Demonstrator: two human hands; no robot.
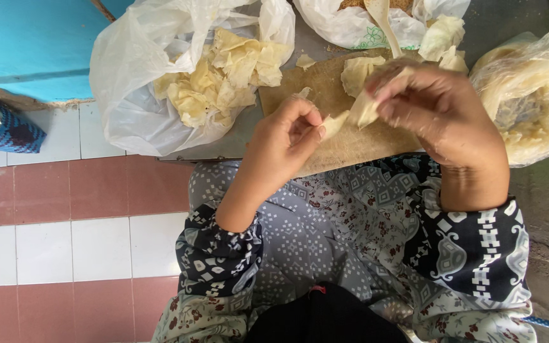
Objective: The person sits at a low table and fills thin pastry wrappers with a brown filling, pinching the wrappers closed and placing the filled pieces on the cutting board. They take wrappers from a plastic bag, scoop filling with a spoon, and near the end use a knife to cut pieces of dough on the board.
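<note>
Both my hands, left hand (293, 127) and right hand (430, 108), pinch a thin dough wrapper (351, 117) above the board (351, 149); pulling harder could tear it.

A white plastic bag (128, 95) of pale wrapper scraps (223, 76) lies at eleven o'clock; a clear bag (535, 95) at two o'clock; a pink-and-white tiled floor (65, 222) at eight o'clock.
</note>
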